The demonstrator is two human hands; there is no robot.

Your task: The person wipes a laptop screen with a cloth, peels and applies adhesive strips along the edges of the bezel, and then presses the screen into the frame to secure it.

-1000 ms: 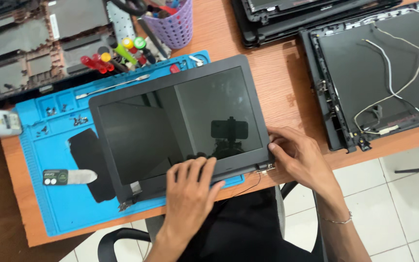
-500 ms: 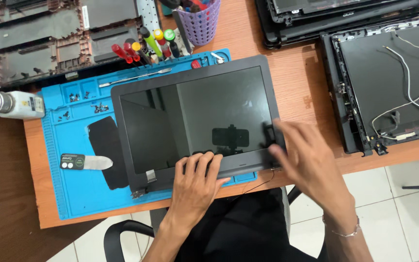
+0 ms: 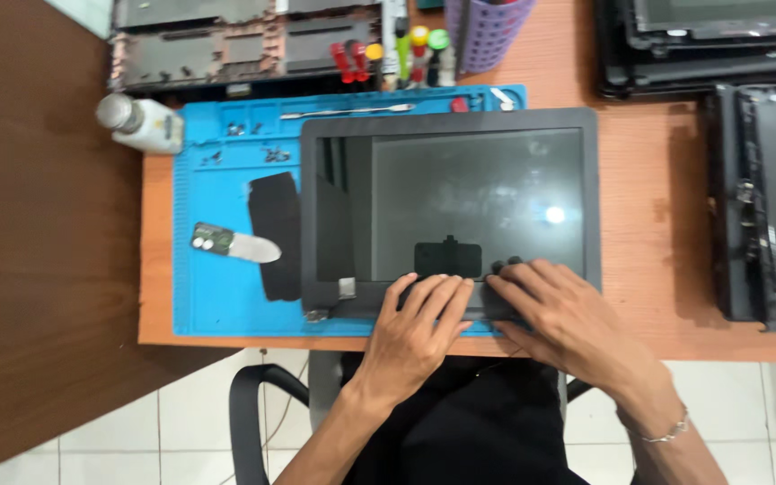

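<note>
1. Two bare hands rest on the near bezel of a laptop screen panel (image 3: 451,211), which lies flat, glass up, on the tabletop (image 3: 639,269).
2. Its long axis runs left to right, parallel to the tabletop's near edge; the wide bottom bezel faces the person, the top edge points away.
3. About half of the panel lies on a blue work mat (image 3: 217,296); its right half lies on bare wood.
4. Left hand (image 3: 419,319): palm down, fingers spread and flat on the panel's near bezel, pressing rather than gripping anything.
5. Right hand (image 3: 568,319): just right of the left hand, palm down, fingers extended leftward along the same bezel with the tips at the glass edge; they are open and hold nothing.
6. Left of the panel on the mat lie a black rectangular piece (image 3: 273,235), touching the panel's left edge, and farther left a small metal pry tool (image 3: 231,242).
7. Beyond the panel's far edge lie a thin metal spudger (image 3: 348,112), screwdrivers with coloured handles (image 3: 397,54) and a purple mesh cup (image 3: 487,31).
8. Far left of the panel, off the mat, a small white bottle (image 3: 141,124) lies on its side.
9. Right of the panel, well apart, sits an opened laptop shell (image 3: 770,207).
</note>
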